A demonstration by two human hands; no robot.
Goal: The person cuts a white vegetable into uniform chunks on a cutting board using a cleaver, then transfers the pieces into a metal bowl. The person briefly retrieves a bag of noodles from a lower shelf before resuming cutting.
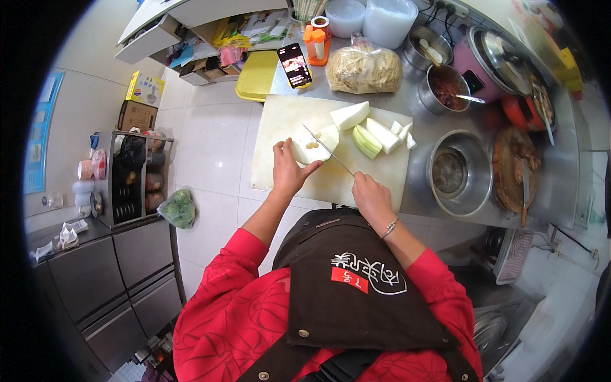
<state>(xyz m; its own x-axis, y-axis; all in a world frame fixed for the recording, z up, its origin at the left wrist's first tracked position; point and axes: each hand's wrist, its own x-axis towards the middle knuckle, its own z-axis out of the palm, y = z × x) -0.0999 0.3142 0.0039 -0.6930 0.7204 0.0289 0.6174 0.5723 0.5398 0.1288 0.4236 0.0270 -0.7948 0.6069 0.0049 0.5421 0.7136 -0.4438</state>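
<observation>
A pale round slice of a gourd or melon (312,152), with holes at its core, lies on the white cutting board (286,113). My left hand (290,164) steadies it, with fingers at its left edge and the thumb at its near edge. My right hand (371,196) is closed around the handle of a kitchen knife (334,156), whose blade lies slantwise over the slice. Whether the blade has cut in, I cannot tell. To the right on the board are a large white chunk (351,116), a green-skinned wedge (367,142) and several peeled white pieces (383,135).
Right of the board stand a steel basin (486,191) and a round wooden chopping block (506,191) with a knife (525,184). Behind are a bag of pale strips (364,70), a lit phone (294,67), a pot of red sauce (446,86) and a yellow bin lid (260,75).
</observation>
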